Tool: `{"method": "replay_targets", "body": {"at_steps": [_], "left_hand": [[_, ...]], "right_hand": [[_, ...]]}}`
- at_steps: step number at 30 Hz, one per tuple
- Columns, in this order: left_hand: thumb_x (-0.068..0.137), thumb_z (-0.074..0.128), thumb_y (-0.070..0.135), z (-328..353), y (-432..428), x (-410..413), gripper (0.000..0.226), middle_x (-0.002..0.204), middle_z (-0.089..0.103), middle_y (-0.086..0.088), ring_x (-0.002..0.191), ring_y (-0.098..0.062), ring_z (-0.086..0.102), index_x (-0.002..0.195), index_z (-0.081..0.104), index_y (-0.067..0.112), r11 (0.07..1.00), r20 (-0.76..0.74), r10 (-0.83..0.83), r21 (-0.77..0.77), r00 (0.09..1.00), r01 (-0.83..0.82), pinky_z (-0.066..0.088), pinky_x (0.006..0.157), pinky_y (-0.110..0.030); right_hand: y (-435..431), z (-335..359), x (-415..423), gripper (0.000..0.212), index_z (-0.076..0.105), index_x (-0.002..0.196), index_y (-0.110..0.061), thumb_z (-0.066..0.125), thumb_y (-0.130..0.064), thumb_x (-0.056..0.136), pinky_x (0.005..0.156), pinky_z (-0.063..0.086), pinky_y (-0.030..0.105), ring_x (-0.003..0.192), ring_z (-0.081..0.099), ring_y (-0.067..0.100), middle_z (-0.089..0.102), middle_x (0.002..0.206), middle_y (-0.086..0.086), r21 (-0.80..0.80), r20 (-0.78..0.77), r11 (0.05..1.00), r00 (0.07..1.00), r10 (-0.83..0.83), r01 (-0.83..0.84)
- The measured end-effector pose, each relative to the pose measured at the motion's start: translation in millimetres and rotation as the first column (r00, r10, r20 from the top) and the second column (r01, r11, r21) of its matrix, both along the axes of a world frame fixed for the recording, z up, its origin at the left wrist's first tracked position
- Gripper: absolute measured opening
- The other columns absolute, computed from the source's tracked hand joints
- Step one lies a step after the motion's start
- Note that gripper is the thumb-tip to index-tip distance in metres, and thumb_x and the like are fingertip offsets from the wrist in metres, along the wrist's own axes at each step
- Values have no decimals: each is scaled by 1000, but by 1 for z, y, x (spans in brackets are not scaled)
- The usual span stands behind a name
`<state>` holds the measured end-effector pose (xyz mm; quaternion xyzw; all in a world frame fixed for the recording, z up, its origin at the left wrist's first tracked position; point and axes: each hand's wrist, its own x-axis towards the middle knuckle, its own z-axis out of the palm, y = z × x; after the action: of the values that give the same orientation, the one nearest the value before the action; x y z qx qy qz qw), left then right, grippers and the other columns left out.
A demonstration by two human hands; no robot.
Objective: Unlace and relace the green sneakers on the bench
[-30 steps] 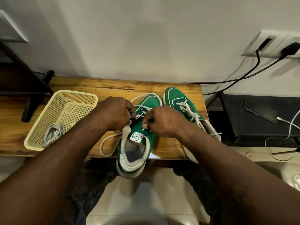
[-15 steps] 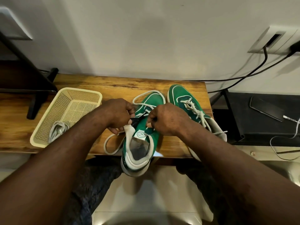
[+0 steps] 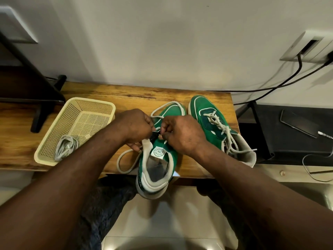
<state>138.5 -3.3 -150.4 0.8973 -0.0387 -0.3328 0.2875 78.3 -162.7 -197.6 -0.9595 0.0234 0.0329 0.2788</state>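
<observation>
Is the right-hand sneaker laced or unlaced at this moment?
Laced. The right sneaker shows white lace crisscrossed up its front, loose ends trailing beside the collar.

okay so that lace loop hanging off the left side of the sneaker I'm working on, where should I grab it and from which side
Probably pinch the lace loop at its outer bend, coming in from the left with the left hand. There it lies flat on the bare bench, clear of the left sneaker and the basket, so fingers can close around it.

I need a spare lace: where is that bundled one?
In the head view, the bundled lace lies in the cream basket's near corner, on the bench's left side, left of both hands.
</observation>
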Motion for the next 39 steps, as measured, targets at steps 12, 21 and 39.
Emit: {"method": "replay_targets", "body": {"at_steps": [12, 21, 39], "left_hand": [[106, 47, 8, -3, -2, 0, 27, 90, 66, -8, 109, -41, 72, 123, 67, 3, 999, -74, 17, -43, 997, -20, 63, 80, -48], [102, 52, -6, -11, 6, 7, 28, 111, 72, -20, 94, -33, 77, 115, 68, 12, 994, -243, 36, -91, 969, -60, 67, 70, -44], [100, 45, -14, -4, 7, 3, 29, 92, 76, -19, 69, -26, 77, 107, 68, 3, 975, -294, 66, -182, 954, -124, 63, 56, -35]], "right_hand": [[2, 3, -1, 17, 62, 88, -31, 71, -18, 93, 74, 58, 37, 80, 63, 12, 66, 82, -10, 15, 9, 1000, 1000, 26, -26], [2, -1, 0, 24, 68, 78, -35, 81, -19, 89, 74, 57, 28, 82, 66, 0, 71, 83, -15, 173, -15, 985, 1000, -9, 11], [5, 5, -6, 22, 57, 79, -27, 73, -11, 82, 66, 60, 38, 67, 63, 9, 64, 70, -10, 53, 48, 997, 997, -58, 55]]}}
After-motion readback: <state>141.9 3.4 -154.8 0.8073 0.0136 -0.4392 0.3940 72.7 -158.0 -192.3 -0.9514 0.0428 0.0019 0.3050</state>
